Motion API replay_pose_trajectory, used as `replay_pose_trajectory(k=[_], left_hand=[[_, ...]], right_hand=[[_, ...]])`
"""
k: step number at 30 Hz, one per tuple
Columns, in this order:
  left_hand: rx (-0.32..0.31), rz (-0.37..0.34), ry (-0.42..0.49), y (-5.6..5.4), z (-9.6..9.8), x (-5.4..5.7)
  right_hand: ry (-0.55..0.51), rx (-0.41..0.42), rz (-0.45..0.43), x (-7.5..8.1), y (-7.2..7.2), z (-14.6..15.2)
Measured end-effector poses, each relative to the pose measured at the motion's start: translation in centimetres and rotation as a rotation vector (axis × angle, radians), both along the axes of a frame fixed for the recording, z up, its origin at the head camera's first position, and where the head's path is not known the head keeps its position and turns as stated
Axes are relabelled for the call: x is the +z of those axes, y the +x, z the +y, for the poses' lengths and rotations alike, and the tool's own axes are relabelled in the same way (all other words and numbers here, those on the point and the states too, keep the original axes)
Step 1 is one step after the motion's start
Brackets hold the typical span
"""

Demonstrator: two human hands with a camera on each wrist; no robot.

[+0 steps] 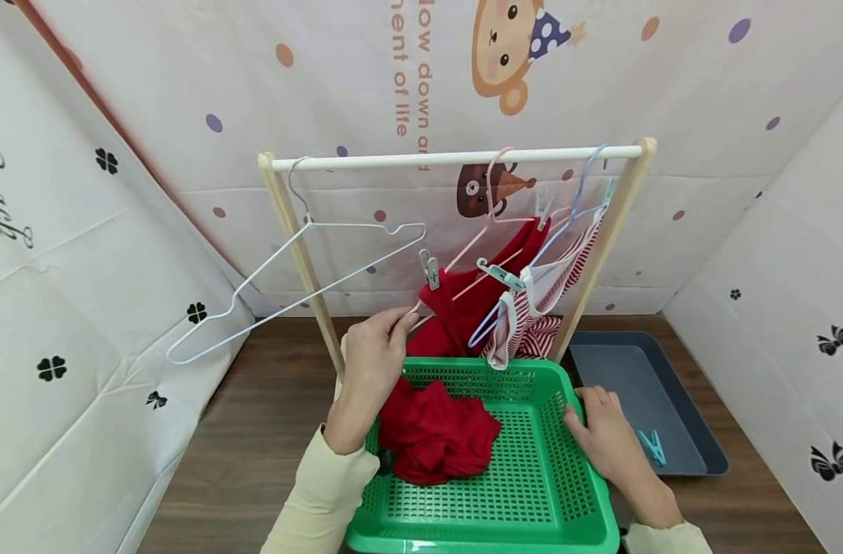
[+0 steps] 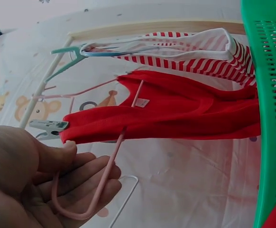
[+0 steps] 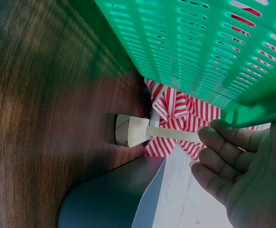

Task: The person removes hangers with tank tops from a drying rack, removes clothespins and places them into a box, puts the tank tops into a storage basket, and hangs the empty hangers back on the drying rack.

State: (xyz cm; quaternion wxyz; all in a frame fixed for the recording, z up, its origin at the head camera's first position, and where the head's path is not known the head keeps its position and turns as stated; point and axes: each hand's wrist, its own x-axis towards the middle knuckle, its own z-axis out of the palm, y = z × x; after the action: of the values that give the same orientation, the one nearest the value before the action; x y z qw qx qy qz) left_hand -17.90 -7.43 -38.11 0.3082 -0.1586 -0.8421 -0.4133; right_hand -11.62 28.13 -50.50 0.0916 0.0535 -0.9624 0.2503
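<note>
My left hand [image 1: 376, 350] holds the lower left end of a pink clothes hanger [image 2: 112, 166] with thumb and fingers. A red garment [image 2: 152, 111] hangs on it, fixed by a grey-green clothespin [image 1: 430, 269] on the near strap and another clothespin [image 1: 543, 209] on the far strap. My right hand [image 1: 604, 431] rests on the right rim of the green basket [image 1: 591, 469], fingers outside and relaxed, as the right wrist view shows. Inside the basket lies a crumpled red cloth [image 1: 438, 435] toward the left.
A white bar [image 1: 394, 160] on wooden posts bears a white hanger [image 1: 311, 292] at left and a blue hanger [image 1: 581, 192] at right with a red-striped garment [image 1: 560, 269]. A grey tray [image 1: 671, 400] at right holds a blue clothespin [image 1: 651, 448].
</note>
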Motion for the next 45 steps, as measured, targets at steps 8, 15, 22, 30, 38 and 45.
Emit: replay_pose_trajectory(k=[8, 15, 22, 30, 38, 45], left_hand=[[0.006, 0.090, 0.104, -0.2, -0.3, 0.0], [0.046, 0.144, 0.122, -0.3, -0.6, 0.0], [0.056, 0.157, 0.161, -0.1, -1.0, 0.4], [0.075, 0.187, 0.194, 0.3, -2.0, 0.9], [0.083, 0.206, 0.198, 0.7, -3.3, 1.0], [0.087, 0.207, 0.227, 1.4, -4.5, 1.0]], right_hand=[[-0.005, -0.003, 0.006, 0.0, 0.0, 0.0], [-0.013, -0.004, 0.006, 0.1, 0.1, -0.1], [-0.027, -0.003, 0.006, 0.2, 0.2, -0.2], [-0.035, -0.005, -0.007, 0.3, 0.2, -0.2], [-0.040, -0.002, 0.001, 0.2, 0.2, -0.1], [-0.045, -0.001, 0.000, 0.2, 0.2, -0.1]])
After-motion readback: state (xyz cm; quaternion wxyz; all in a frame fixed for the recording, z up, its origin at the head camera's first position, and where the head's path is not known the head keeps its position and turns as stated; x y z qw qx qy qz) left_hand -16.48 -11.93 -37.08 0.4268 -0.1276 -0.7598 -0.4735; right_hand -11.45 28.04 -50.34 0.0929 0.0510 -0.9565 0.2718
